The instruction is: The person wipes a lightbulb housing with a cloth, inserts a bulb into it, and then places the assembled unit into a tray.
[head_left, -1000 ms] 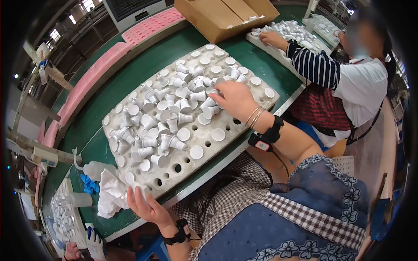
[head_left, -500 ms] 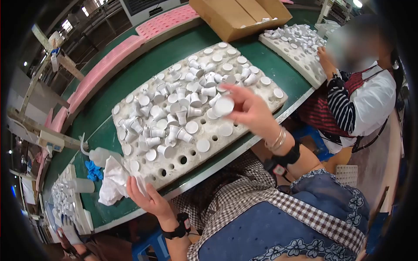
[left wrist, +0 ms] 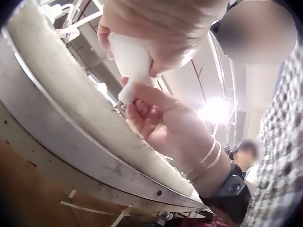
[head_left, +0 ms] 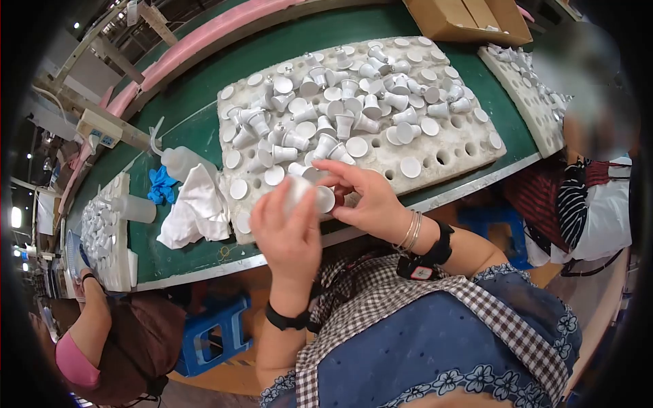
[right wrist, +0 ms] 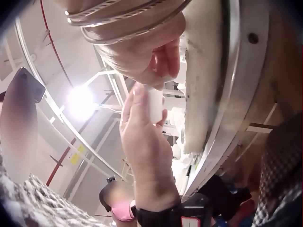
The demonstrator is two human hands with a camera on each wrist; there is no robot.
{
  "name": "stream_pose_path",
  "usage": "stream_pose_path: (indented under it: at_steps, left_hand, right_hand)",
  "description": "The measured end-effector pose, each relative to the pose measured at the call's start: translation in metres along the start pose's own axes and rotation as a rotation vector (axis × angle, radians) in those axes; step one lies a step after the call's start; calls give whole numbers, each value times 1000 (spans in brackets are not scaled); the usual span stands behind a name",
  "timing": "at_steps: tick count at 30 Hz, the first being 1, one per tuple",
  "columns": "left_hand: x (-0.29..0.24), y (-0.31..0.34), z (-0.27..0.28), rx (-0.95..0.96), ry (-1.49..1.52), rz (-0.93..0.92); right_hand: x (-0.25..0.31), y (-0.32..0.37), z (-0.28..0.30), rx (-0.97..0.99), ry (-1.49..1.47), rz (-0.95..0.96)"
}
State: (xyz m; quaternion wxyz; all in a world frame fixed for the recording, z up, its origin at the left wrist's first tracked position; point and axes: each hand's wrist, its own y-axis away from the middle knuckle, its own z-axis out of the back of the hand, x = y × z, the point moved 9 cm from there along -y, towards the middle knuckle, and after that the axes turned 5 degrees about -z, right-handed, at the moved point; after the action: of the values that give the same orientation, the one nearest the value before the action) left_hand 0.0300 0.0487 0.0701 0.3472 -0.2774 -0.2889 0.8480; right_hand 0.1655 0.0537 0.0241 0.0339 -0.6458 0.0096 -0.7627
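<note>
In the head view my left hand (head_left: 286,228) and right hand (head_left: 374,200) meet over the front edge of a pale perforated slab (head_left: 449,153). The left fingers curl round a soft-looking white piece (left wrist: 130,54), blurred in the head view; its kind I cannot tell. My right thumb and fingers pinch a small white flared cup (head_left: 326,199), its round end facing the camera. The white piece meets the cup between the hands. Many similar white cups (head_left: 343,124) lie heaped on the slab, some standing round face up in its holes.
Left of the slab are a crumpled white cloth (head_left: 197,207), a squeeze bottle (head_left: 180,163), a blue glove-like bundle (head_left: 161,185) and a white container (head_left: 136,208). A cardboard box (head_left: 469,20) stands at the back right. Other people sit on both sides, beside more slabs.
My right hand took a white cup from the heap and brought it left toward my body. The left hand rose from the slab's near left corner to meet it. The head view turned left.
</note>
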Motion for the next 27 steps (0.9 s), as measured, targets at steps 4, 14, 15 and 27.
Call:
stream_pose_path:
  at_steps: [4, 14, 15, 27]
  left_hand:
    - [34, 17, 9, -118, 38, 222]
    - [28, 6, -15, 7, 121, 102]
    - [30, 9, -10, -9, 91, 121]
    - [27, 21, 2, -61, 55, 142]
  right_hand:
    - [4, -1, 2, -64, 70, 115]
    - [3, 1, -5, -56, 144, 66]
    - [3, 1, -2, -78, 126, 70]
    - [-1, -4, -5, -95, 160, 68]
